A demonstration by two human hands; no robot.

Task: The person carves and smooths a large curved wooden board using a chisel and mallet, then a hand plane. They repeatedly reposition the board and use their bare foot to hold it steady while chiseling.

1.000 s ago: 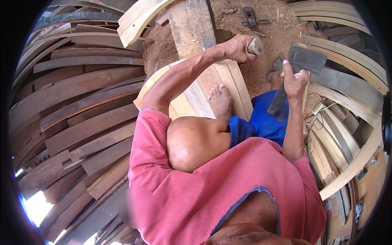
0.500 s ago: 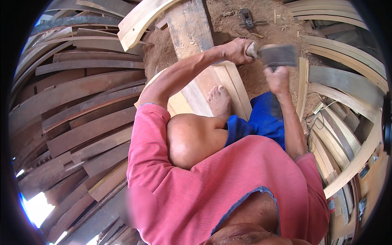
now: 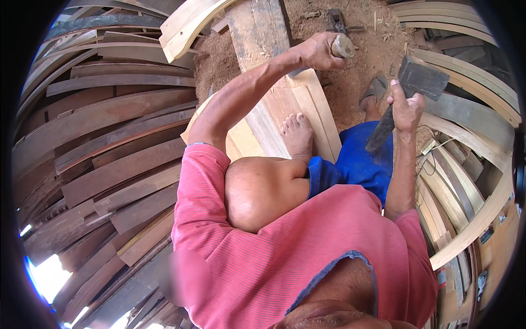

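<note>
My left hand point(image 3: 320, 52) is wrapped round a chisel, whose worn, round handle end point(image 3: 343, 46) sticks out to the right of the fist. The chisel's blade is mostly hidden under the hand, above the end of a pale wooden workpiece point(image 3: 319, 107). On the right, my right hand point(image 3: 407, 109) grips a dark, block-headed mallet point(image 3: 423, 78) just below its head. The mallet's handle slants down-left over my blue shorts, and its head is apart from the chisel. My bare foot point(image 3: 297, 134) presses on the pale boards.
A thick timber beam point(image 3: 257, 33) lies ahead, with a curved pale piece point(image 3: 192, 27) to its left. Sawdust covers the ground around a dark tool point(image 3: 337, 21). Stacked curved boards point(image 3: 120, 115) line the left; more boards point(image 3: 466, 82) and a cable point(image 3: 430, 148) lie right.
The mallet has swung away from the chisel handle, to the right, with my right hand. My left hand has shifted slightly up, and the chisel's handle end now faces more toward me.
</note>
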